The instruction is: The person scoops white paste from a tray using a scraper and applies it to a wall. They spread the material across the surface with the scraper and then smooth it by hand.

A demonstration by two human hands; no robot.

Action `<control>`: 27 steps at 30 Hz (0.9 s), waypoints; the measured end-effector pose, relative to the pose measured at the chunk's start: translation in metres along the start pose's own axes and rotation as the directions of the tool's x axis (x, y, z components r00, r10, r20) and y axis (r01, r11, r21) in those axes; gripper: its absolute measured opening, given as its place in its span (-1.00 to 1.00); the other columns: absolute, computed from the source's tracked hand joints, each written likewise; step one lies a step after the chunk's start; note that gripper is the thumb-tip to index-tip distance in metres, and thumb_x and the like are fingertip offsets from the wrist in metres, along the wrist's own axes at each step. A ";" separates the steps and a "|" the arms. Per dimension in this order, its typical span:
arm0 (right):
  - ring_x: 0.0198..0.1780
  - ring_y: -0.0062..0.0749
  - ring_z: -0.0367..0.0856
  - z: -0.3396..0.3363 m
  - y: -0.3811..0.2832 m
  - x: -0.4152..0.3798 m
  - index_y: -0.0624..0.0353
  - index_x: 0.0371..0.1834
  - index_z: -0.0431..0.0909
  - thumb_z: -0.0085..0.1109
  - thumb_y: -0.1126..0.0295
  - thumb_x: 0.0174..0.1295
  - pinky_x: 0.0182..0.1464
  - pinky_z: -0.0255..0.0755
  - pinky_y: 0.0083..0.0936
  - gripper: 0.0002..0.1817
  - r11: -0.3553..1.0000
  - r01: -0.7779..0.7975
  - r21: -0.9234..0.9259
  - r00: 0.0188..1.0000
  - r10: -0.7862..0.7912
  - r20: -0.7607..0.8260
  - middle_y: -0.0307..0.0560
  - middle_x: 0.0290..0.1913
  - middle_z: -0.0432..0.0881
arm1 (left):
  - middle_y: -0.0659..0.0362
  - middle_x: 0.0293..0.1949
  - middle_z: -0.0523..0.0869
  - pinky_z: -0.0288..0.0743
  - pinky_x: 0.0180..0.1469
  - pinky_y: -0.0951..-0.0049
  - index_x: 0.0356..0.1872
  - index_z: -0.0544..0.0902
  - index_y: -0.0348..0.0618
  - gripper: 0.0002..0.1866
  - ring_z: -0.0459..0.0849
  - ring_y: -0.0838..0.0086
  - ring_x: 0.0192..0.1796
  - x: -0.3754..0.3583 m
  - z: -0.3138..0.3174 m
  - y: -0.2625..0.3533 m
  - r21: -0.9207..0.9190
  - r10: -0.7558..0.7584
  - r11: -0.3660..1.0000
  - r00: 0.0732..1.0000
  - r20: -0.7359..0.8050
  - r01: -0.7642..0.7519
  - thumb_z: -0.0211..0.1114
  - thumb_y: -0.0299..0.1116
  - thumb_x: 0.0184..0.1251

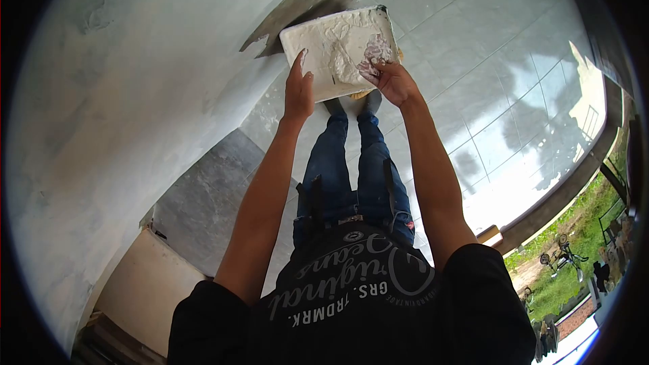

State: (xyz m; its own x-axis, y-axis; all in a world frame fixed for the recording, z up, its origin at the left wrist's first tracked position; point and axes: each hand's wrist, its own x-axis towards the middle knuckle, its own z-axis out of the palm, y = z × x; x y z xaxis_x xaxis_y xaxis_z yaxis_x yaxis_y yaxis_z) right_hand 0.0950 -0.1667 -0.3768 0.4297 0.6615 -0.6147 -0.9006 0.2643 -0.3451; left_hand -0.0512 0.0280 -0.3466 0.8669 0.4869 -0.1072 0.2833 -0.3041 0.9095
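A shallow white tray [307,88] with raised edges is in front of my legs, filled with thick, creamy white paste [341,47] that has ridges and smears. My left hand [299,94] is at the tray's left side, its fingers stretched out and the thumb apart; a fingertip has white on it. Over the right part of the tray, my right hand [395,82] has its thumb against a crumpled-looking, white-smeared mass [377,54]. Whether that is my coated fingers or a separate thing in them, I cannot make out.
A patchy grey-white wall [155,81] rises close on my left, with a darker rough patch [291,10] beyond the tray. Grey tiles [466,40] cover the floor. Something yellow [358,95] shows under the tray. Outside on the right are grass and a bicycle [563,257].
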 end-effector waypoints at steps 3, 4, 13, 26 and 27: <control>0.19 -0.07 0.66 0.034 -0.016 -0.025 0.54 0.23 0.37 -0.01 0.60 0.41 0.34 0.58 -0.18 -0.64 1.000 -0.003 -0.028 0.995 0.005 0.102 0.21 0.18 0.59 | -0.32 0.43 0.35 0.05 0.57 0.14 0.44 0.24 -0.50 -0.35 0.27 -0.11 0.52 -0.011 -0.020 0.034 0.011 0.049 0.999 0.997 -0.055 -0.049 -0.10 -0.40 0.33; 0.20 -0.06 0.66 0.044 -0.020 -0.032 0.56 0.23 0.36 -0.03 0.61 0.41 0.34 0.57 -0.17 -0.64 0.999 0.005 -0.042 0.991 0.001 0.131 0.23 0.19 0.59 | -0.32 0.43 0.35 0.05 0.58 0.14 0.44 0.24 -0.50 -0.35 0.28 -0.11 0.52 -0.016 -0.026 0.043 -0.002 0.061 0.998 0.995 -0.079 -0.061 -0.09 -0.41 0.31; 0.11 -0.14 0.71 0.120 -0.028 -0.089 0.32 0.21 0.49 0.04 0.60 0.38 0.25 0.64 -0.15 -0.66 0.993 0.112 -0.019 0.938 -0.100 0.332 0.01 0.12 0.66 | -0.26 0.50 0.28 -0.07 0.62 0.13 0.50 0.17 -0.47 -0.28 0.19 0.02 0.59 -0.061 -0.089 0.114 -0.156 0.203 0.955 0.941 -0.270 -0.251 -0.07 -0.37 0.29; 0.25 -0.16 0.62 0.254 0.073 -0.147 0.23 0.37 0.36 0.17 0.54 0.34 0.33 0.58 -0.16 -0.49 0.906 0.339 0.253 0.777 -0.421 0.468 -0.02 0.25 0.59 | -0.21 0.53 0.26 -0.10 0.63 0.10 0.54 0.12 -0.39 -0.21 0.14 0.01 0.61 -0.108 -0.243 0.182 -0.033 0.576 0.794 0.767 -0.282 -0.607 -0.05 -0.44 0.17; 0.25 -0.16 0.62 0.266 0.080 -0.153 0.23 0.38 0.35 0.13 0.53 0.37 0.33 0.58 -0.15 -0.50 0.896 0.343 0.282 0.739 -0.443 0.507 -0.02 0.27 0.57 | -0.20 0.53 0.26 -0.10 0.63 0.09 0.53 0.12 -0.39 -0.20 0.14 0.01 0.61 -0.112 -0.252 0.190 -0.017 0.605 0.772 0.742 -0.289 -0.636 -0.04 -0.45 0.16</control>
State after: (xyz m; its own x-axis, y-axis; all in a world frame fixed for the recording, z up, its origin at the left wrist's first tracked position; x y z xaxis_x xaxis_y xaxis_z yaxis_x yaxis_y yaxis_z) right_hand -0.0604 -0.0602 -0.1219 0.6832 0.7279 0.0583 -0.6777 0.6618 -0.3204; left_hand -0.1979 0.1223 -0.0605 0.6961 0.4138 0.5867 -0.3396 -0.5302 0.7769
